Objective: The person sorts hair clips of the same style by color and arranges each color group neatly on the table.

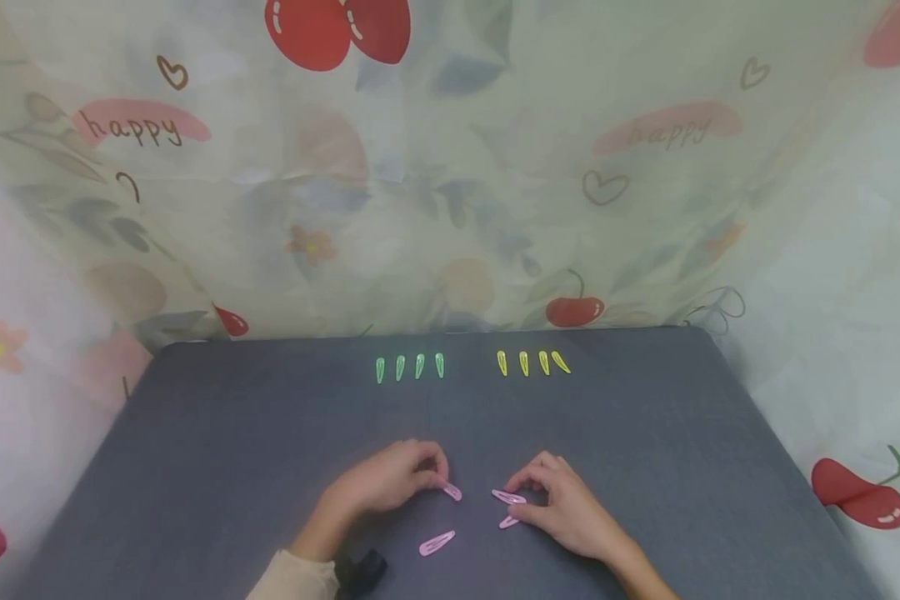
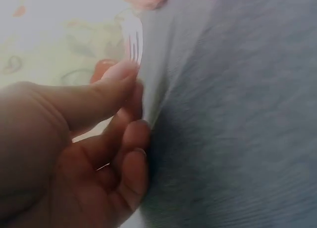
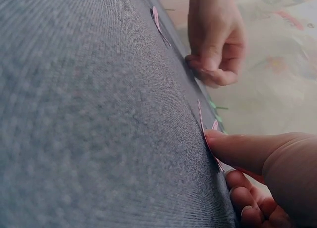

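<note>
My left hand (image 1: 399, 475) pinches a pink hair clip (image 1: 453, 492) between thumb and fingers, just above the dark tabletop. In the left wrist view that clip (image 2: 133, 44) juts out past the thumb tip. Across from it, my right hand (image 1: 570, 510) has its thumb and forefinger at two pink hair clips, an upper one (image 1: 508, 497) and a lower one (image 1: 507, 522). The right wrist view shows the thumb against one clip (image 3: 201, 116), with the other clip (image 3: 215, 125) just behind. Another pink hair clip (image 1: 437, 543) lies between the hands, closer to me.
A row of several green hair clips (image 1: 400, 368) lies at the back of the dark grey table (image 1: 232, 433). To their right is a row of several yellow hair clips (image 1: 524, 364), the last one slanted. Patterned curtains (image 1: 450, 167) hang behind and at both sides.
</note>
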Tool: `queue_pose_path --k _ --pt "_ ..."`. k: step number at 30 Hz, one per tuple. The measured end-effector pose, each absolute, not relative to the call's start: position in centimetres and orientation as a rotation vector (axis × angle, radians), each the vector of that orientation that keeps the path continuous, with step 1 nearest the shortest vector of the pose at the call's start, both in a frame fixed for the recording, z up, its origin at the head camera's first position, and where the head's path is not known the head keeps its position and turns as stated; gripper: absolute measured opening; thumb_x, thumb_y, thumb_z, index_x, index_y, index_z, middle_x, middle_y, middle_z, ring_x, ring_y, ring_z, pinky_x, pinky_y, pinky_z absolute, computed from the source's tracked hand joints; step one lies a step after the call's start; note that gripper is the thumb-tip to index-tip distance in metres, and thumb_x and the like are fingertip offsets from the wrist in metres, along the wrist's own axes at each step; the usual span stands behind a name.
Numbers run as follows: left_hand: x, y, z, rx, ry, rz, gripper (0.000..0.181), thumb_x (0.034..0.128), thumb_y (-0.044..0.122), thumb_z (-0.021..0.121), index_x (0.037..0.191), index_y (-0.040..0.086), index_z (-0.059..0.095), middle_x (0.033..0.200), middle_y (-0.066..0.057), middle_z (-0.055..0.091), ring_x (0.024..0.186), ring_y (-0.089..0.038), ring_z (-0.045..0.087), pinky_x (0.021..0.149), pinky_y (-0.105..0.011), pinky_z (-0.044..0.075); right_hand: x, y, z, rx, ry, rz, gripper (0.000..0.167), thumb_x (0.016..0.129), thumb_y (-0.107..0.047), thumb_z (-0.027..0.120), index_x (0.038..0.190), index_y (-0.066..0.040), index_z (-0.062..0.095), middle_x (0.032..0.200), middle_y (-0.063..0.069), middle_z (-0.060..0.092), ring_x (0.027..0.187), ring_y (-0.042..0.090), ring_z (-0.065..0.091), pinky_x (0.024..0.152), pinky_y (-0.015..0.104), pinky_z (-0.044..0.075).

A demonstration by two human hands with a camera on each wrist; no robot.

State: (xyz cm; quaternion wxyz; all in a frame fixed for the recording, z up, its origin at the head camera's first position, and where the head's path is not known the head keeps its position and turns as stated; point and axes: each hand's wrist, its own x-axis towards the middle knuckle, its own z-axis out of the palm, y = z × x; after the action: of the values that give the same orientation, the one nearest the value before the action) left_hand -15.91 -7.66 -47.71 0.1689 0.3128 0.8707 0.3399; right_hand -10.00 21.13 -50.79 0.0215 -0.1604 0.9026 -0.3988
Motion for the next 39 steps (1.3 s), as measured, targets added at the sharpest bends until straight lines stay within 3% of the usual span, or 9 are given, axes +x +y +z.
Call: queue_pose_path --k 6,10,17,23,29,39 --pt "-17.4 -9.1 -46.7 0.826 2.68 1.048 0.014 0.0981 0.015 0.066 0.105 0.018 0.078 0.089 0.005 0.063 0.083 -0.006 0.055 0.077 -0.026 0.047 -10.0 21.2 -51.0 -0.506 2.806 -1.228 0.021 0.081 -0.024 0.086 0.095 -0.034 0.073 0.092 -0.015 0.058 0.091 0.003 0.049 0.081 0.023 0.043" --pt "-18.9 -10.3 -46.2 0.56 2.775 1.099 0.01 0.0976 0.019 0.068 0.099 0.021 0.078 0.089 0.004 0.067 0.081 -0.008 0.056 0.075 -0.029 0.047 -10.0 21.3 -51.0 -0.514 2.817 -1.239 0.022 0.08 -0.023 0.086 0.095 -0.033 0.074 0.092 -0.015 0.058 0.091 0.003 0.049 0.081 0.023 0.043" --pt "-21.1 -12.2 -47.1 0.179 2.801 1.142 0.016 0.0994 0.027 0.065 0.096 0.013 0.072 0.09 -0.002 0.073 0.08 -0.015 0.063 0.075 -0.035 0.05 -9.9 21.4 -50.9 -0.516 2.839 -1.227 0.023 0.08 -0.023 0.086 0.095 -0.035 0.073 0.092 -0.015 0.059 0.091 0.003 0.049 0.081 0.022 0.043" --pt "-21.6 -13.2 -48.6 0.114 2.812 1.147 0.013 0.0971 0.027 0.069 0.093 0.015 0.073 0.094 -0.002 0.075 0.086 -0.016 0.066 0.077 -0.036 0.052 -9.9 21.2 -51.1 -0.553 2.852 -1.226 0.024 0.079 -0.023 0.086 0.095 -0.035 0.073 0.093 -0.016 0.059 0.091 0.002 0.049 0.081 0.022 0.044" --pt "-21.8 -13.8 -49.0 0.073 2.851 1.159 0.014 0.095 0.025 0.071 0.102 0.014 0.074 0.097 -0.005 0.076 0.089 -0.019 0.068 0.079 -0.039 0.052 -9.8 21.2 -51.1 -0.574 2.868 -1.231 0.024 0.079 -0.022 0.086 0.095 -0.034 0.074 0.092 -0.016 0.059 0.091 0.001 0.049 0.081 0.022 0.044" --pt "-22.0 -14.9 -49.4 0.121 2.795 1.137 0.049 0.0878 0.03 0.08 0.131 0.013 0.066 0.101 -0.006 0.073 0.09 -0.018 0.067 0.082 -0.04 0.052 -9.9 21.3 -51.0 -0.558 2.846 -1.24 0.024 0.079 -0.021 0.086 0.095 -0.034 0.073 0.093 -0.015 0.06 0.091 0.001 0.049 0.081 0.022 0.044"
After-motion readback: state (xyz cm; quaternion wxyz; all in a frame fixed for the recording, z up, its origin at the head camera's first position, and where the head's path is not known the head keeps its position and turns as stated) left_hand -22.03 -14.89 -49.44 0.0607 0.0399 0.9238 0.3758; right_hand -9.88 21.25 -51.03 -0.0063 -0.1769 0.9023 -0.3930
